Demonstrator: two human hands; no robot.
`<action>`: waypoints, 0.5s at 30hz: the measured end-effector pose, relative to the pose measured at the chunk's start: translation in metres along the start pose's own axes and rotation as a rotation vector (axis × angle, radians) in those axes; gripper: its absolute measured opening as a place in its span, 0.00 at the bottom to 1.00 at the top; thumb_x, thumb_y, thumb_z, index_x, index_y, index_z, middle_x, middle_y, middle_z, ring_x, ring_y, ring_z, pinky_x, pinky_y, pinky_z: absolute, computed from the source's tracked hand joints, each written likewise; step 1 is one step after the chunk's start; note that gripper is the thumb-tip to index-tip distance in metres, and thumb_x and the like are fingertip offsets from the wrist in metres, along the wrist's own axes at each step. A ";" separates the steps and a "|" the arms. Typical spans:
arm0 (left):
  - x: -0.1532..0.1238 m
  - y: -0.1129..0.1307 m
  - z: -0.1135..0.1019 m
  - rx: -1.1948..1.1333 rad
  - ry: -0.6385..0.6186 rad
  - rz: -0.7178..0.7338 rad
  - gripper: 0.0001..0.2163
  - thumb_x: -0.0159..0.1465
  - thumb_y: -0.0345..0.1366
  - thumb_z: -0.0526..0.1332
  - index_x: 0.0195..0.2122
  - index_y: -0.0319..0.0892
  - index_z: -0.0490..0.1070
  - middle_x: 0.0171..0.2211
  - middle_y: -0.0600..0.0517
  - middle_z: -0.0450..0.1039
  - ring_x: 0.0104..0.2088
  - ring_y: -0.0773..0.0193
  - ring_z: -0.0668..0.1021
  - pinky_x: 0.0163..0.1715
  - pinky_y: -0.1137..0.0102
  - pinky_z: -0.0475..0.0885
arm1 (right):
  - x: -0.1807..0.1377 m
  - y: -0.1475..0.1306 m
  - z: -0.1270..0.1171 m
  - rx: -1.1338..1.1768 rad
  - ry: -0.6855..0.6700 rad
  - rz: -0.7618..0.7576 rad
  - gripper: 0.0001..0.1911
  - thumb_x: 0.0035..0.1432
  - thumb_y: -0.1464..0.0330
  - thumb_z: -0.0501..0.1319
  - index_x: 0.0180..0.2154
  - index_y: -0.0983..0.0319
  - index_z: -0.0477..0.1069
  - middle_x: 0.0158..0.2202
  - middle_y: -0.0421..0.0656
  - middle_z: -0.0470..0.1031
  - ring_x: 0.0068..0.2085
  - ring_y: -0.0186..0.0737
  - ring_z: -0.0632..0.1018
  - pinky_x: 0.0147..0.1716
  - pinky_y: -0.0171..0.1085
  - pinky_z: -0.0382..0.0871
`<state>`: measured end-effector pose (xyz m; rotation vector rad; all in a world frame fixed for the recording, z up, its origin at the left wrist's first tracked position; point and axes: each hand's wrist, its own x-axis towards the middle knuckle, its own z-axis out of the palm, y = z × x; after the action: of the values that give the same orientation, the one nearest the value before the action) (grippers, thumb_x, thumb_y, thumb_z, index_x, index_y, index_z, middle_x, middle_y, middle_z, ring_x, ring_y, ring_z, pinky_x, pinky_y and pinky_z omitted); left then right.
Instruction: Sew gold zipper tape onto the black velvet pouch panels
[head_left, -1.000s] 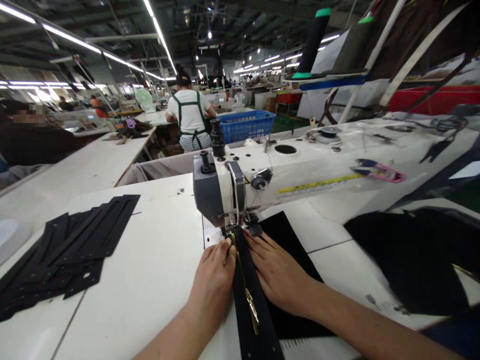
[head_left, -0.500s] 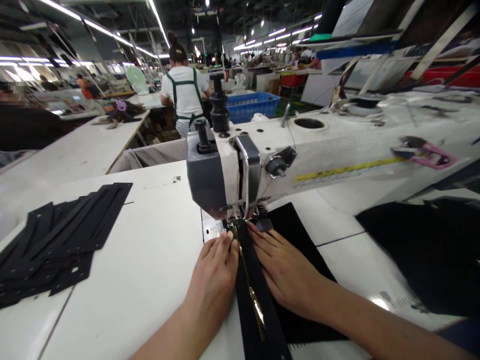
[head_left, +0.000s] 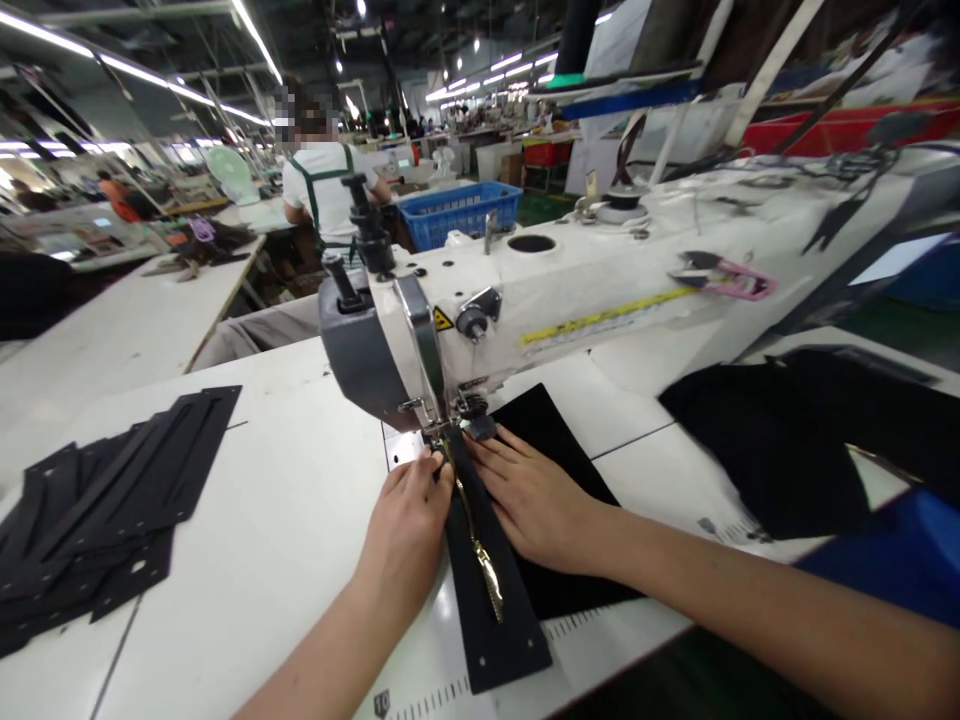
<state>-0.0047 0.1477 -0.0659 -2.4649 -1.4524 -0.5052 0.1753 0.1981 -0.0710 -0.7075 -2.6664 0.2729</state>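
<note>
Near end of the black strip [head_left: 469, 575] had just come into view, its two small holes showing; a moment earlier that end ran out of the bottom of the view. Your view had shifted too, so it was hard to say how far the strip itself had fed; by my reading, little, and the seam was still under way. Far end sat under the head of the sewing machine [head_left: 592, 285], the rest lying flat towards you, with the gold zipper [head_left: 467, 510] along it and the zipper pull [head_left: 489, 578] nearer you.

Your hands kept their places. Left hand [head_left: 409, 530]: fingers bent and bunched, tips at the strip's left edge just beside the machine foot; couldn't tell whether they pinched it. Right hand [head_left: 536, 500]: laid flat, fingers long and close together, along the strip's right side, over the black cloth [head_left: 559, 595].

Containers: blue basket [head_left: 461, 215] stood behind the machine, contents not clear. Red bin [head_left: 840, 130] was back right, insides too blurred to tell. Pile of black strips [head_left: 127, 510] lay loose on the table [head_left: 270, 540], left of you, in no container.
</note>
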 end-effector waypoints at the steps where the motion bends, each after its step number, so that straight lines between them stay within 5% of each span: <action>1: 0.000 0.000 0.000 -0.004 0.006 -0.010 0.13 0.61 0.22 0.49 0.45 0.31 0.67 0.43 0.37 0.67 0.45 0.53 0.71 0.41 0.60 0.71 | 0.000 0.000 0.000 0.000 0.002 -0.003 0.23 0.59 0.71 0.49 0.57 0.69 0.57 0.59 0.53 0.56 0.61 0.44 0.54 0.59 0.49 0.45; 10: 0.008 -0.004 0.001 -0.077 -0.041 -0.128 0.12 0.60 0.22 0.50 0.41 0.36 0.67 0.37 0.45 0.66 0.38 0.59 0.71 0.39 0.61 0.72 | 0.013 0.015 0.005 0.011 0.043 -0.061 0.23 0.59 0.73 0.50 0.56 0.68 0.57 0.55 0.54 0.62 0.60 0.45 0.56 0.57 0.53 0.49; 15: 0.006 -0.008 0.003 -0.078 -0.013 -0.136 0.12 0.59 0.22 0.51 0.42 0.37 0.68 0.37 0.46 0.67 0.37 0.60 0.72 0.39 0.63 0.73 | -0.004 0.001 -0.012 0.082 0.135 -0.124 0.17 0.56 0.75 0.51 0.48 0.66 0.66 0.48 0.51 0.67 0.52 0.44 0.66 0.52 0.50 0.58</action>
<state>-0.0088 0.1573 -0.0662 -2.4435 -1.6430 -0.5847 0.1840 0.1978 -0.0621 -0.5147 -2.5423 0.2888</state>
